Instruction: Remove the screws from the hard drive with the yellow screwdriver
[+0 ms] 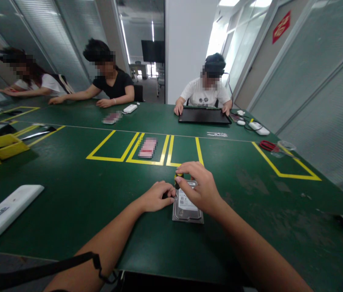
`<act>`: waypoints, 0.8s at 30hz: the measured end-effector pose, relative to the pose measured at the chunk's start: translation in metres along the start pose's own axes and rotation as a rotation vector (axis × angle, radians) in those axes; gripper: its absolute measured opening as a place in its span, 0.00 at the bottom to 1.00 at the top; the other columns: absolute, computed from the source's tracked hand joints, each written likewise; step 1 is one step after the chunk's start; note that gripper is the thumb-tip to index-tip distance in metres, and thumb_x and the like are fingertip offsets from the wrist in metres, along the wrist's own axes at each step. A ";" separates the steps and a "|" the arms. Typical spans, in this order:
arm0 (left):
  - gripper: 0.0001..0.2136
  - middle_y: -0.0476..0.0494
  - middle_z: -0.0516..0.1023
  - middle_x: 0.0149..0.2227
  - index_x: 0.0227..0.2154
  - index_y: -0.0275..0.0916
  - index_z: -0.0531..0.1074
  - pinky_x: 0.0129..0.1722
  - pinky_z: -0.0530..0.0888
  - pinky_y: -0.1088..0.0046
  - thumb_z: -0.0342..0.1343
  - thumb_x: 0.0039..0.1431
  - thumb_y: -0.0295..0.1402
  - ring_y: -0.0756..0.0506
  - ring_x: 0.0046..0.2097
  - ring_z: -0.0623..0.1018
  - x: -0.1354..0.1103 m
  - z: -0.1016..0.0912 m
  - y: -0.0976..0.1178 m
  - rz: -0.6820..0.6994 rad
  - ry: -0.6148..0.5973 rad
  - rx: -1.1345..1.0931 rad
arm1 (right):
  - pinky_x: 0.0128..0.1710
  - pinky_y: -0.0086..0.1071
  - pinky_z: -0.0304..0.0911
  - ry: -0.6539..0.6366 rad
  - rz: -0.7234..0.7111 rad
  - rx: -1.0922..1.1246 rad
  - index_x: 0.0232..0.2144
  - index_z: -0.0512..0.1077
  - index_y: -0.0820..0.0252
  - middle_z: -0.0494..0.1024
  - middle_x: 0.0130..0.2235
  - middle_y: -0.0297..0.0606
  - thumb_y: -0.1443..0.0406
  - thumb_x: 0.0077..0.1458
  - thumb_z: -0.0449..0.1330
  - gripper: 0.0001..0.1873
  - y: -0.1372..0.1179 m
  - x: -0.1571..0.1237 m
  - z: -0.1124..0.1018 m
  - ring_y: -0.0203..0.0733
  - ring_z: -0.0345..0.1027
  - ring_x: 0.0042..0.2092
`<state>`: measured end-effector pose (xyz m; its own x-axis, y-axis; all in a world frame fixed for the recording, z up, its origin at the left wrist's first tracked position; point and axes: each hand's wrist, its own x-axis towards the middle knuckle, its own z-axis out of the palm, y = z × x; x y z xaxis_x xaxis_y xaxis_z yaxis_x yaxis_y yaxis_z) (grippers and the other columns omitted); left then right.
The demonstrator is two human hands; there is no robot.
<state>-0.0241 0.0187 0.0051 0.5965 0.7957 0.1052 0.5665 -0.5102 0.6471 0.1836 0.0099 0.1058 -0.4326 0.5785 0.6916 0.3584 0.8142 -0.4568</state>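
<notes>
right hand [202, 187], grip round a screwdriver [178, 177] over a hard drive [186, 202], left hand [155, 197] alongside, its grip unclear

Hard drive [188, 214] is lying on surface [77, 194], near its front edge. Left hand [158, 196] is resting at drive's left edge; right hand [200, 184] is reaching over drive from right, around screwdriver [179, 177] standing at drive's left side. Behind, three taped outlines [145, 162] are running in row, phone [148, 148] lying inside middle one. Bins [15, 151] are sitting far left, oblong device [10, 211] lying before them. Beyond outlines, flat panel [204, 116] is spanning between hands of co-worker [207, 94] opposite.
</notes>
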 end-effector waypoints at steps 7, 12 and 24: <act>0.05 0.51 0.73 0.34 0.35 0.40 0.70 0.43 0.63 0.68 0.59 0.59 0.34 0.45 0.39 0.71 0.000 -0.002 0.003 -0.017 -0.011 0.001 | 0.45 0.38 0.63 0.016 0.003 -0.004 0.39 0.71 0.58 0.79 0.41 0.38 0.69 0.59 0.56 0.06 0.001 -0.001 0.001 0.41 0.70 0.43; 0.06 0.50 0.73 0.34 0.35 0.40 0.70 0.43 0.64 0.68 0.58 0.60 0.36 0.45 0.39 0.71 0.001 -0.002 0.004 -0.010 -0.017 -0.005 | 0.43 0.38 0.62 -0.005 0.002 -0.029 0.37 0.71 0.59 0.77 0.38 0.38 0.67 0.60 0.58 0.03 0.002 0.000 0.001 0.41 0.69 0.42; 0.06 0.50 0.73 0.34 0.35 0.39 0.70 0.42 0.66 0.69 0.58 0.60 0.36 0.46 0.38 0.71 0.001 0.000 0.003 -0.001 0.012 -0.014 | 0.42 0.37 0.62 -0.018 0.037 -0.065 0.36 0.71 0.58 0.75 0.37 0.38 0.66 0.59 0.60 0.02 0.002 -0.001 0.002 0.41 0.67 0.41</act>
<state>-0.0222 0.0182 0.0072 0.5889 0.8002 0.1133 0.5593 -0.5047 0.6576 0.1834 0.0111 0.1035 -0.4327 0.6090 0.6648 0.4273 0.7878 -0.4436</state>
